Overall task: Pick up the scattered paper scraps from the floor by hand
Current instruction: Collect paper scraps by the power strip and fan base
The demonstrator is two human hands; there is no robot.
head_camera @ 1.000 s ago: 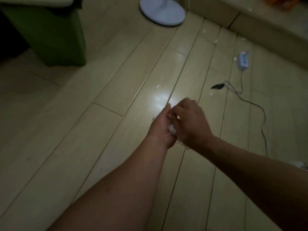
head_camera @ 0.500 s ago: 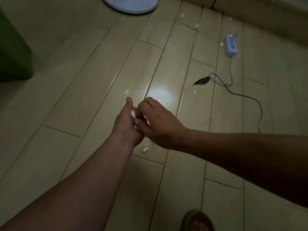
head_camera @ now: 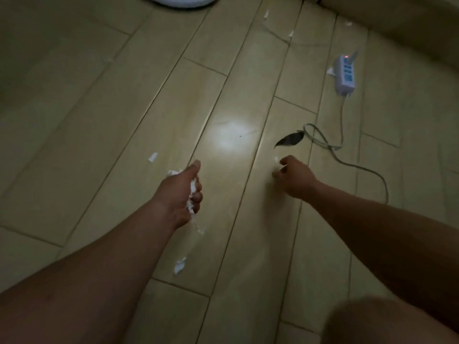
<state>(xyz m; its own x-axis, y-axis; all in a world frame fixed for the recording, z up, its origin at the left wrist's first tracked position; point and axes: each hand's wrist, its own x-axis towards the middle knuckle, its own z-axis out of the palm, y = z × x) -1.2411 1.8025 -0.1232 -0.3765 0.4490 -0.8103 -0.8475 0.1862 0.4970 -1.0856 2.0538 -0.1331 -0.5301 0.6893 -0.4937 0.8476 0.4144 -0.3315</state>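
My left hand (head_camera: pixel 180 192) grips a wad of white paper scraps (head_camera: pixel 192 194) just above the pale plank floor (head_camera: pixel 99 145). My right hand (head_camera: pixel 296 178) reaches right of it, fingers curled, index tip at a tiny scrap (head_camera: pixel 275 159) on the floor; whether it pinches that scrap is unclear. Loose scraps lie left of my left hand (head_camera: pixel 152 157), under my left wrist (head_camera: pixel 200 230) and beside my left forearm (head_camera: pixel 179 265). More scraps lie far off at the top (head_camera: pixel 290 34).
A white power strip (head_camera: pixel 345 74) with a red light lies at the upper right, and its cable (head_camera: pixel 360 167) loops past my right hand. A dark leaf (head_camera: pixel 289 140) sits just beyond that hand. A round fan base (head_camera: pixel 181 0) is at the top edge, a raised ledge (head_camera: pixel 409 26) at the top right.
My hands were together, the right one pressing scraps into the left. Now they are apart: the right has moved right to a scrap near the leaf, and the view has shifted forward.
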